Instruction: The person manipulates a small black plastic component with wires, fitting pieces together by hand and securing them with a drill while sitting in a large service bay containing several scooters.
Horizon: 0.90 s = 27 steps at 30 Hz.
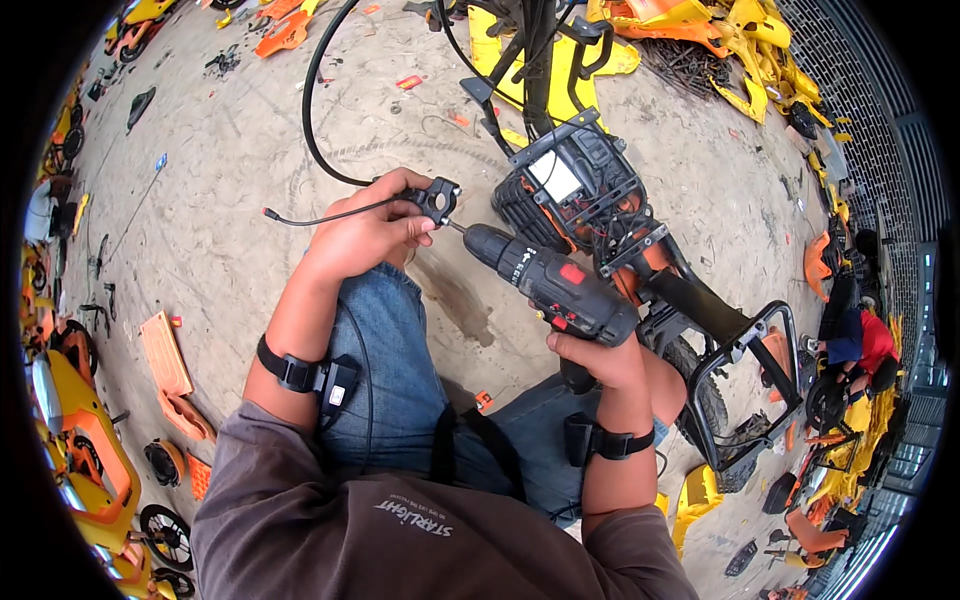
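Note:
My left hand (375,225) grips a black clamp fitting (438,200) with a round opening and a thin cable (300,221) trailing left. My right hand (595,355) is closed on the handle of a black-and-red cordless drill (540,280). The drill's bit reaches toward the lower edge of the fitting; whether it is seated in a screw I cannot tell. Beyond the drill stands a stripped vehicle frame (730,320) with a black battery housing (570,180), exposed wiring and a wheel. A thick black cable (309,120) loops down behind my left hand.
Yellow body panels (750,50) are heaped at upper right, more (470,50) behind the frame. Orange panels (165,350) lie at left beside yellow vehicles (75,430). A person in red (875,345) crouches by a wheel at the far right, near a brick wall.

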Each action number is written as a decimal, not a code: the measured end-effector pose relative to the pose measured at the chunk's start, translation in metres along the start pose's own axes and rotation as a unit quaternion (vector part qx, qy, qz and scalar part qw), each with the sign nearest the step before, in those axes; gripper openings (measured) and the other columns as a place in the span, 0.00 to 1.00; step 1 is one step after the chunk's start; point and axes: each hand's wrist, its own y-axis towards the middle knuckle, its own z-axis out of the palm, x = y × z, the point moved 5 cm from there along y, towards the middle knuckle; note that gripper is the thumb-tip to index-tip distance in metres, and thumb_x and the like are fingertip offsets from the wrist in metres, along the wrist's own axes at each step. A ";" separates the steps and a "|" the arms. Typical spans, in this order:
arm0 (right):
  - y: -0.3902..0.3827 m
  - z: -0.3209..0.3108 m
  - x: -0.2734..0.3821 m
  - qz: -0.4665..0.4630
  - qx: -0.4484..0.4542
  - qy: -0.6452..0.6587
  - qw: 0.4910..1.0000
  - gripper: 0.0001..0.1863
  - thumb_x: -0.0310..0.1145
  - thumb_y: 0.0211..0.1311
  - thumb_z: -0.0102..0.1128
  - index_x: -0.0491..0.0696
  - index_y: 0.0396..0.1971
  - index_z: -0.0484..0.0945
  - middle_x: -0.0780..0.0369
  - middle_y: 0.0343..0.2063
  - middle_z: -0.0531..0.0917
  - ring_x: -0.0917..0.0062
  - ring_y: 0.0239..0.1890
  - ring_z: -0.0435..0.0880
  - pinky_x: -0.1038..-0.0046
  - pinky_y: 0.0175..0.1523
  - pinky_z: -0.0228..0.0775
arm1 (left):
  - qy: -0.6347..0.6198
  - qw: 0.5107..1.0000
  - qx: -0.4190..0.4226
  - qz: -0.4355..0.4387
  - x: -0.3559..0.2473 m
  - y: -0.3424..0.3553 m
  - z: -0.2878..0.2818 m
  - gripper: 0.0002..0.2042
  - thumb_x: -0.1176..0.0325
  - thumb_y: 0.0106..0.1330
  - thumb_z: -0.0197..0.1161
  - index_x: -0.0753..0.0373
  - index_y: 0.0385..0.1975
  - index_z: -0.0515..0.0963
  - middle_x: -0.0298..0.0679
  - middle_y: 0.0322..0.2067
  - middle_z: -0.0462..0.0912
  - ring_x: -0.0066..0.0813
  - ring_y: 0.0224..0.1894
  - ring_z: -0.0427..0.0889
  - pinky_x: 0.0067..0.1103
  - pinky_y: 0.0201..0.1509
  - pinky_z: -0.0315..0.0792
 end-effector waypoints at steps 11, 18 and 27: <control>0.007 0.007 0.008 -0.053 0.052 -0.146 0.987 0.27 0.24 0.49 0.75 0.40 0.53 0.81 0.58 0.44 0.88 0.78 0.45 0.85 0.73 0.52 0.76 | -0.038 0.999 0.017 -0.013 -0.006 -0.002 -0.001 0.18 0.78 0.66 0.65 0.66 0.55 0.73 0.38 0.32 0.85 0.20 0.35 0.85 0.19 0.40 0.77; 0.006 0.009 0.020 -0.132 0.092 -0.197 0.967 0.32 0.23 0.51 0.69 0.40 0.61 0.76 0.55 0.45 0.88 0.73 0.47 0.87 0.71 0.54 0.76 | -0.028 0.999 0.026 -0.013 0.000 0.000 0.003 0.19 0.81 0.65 0.65 0.65 0.56 0.73 0.37 0.35 0.85 0.22 0.37 0.84 0.20 0.44 0.77; 0.009 0.021 -0.002 0.086 0.137 0.214 0.963 0.33 0.21 0.57 0.64 0.44 0.66 0.70 0.57 0.46 0.87 0.82 0.31 0.80 0.76 0.39 0.77 | -0.066 0.997 0.026 -0.040 -0.005 -0.001 0.006 0.19 0.82 0.69 0.62 0.68 0.58 0.69 0.43 0.39 0.84 0.25 0.39 0.82 0.22 0.47 0.78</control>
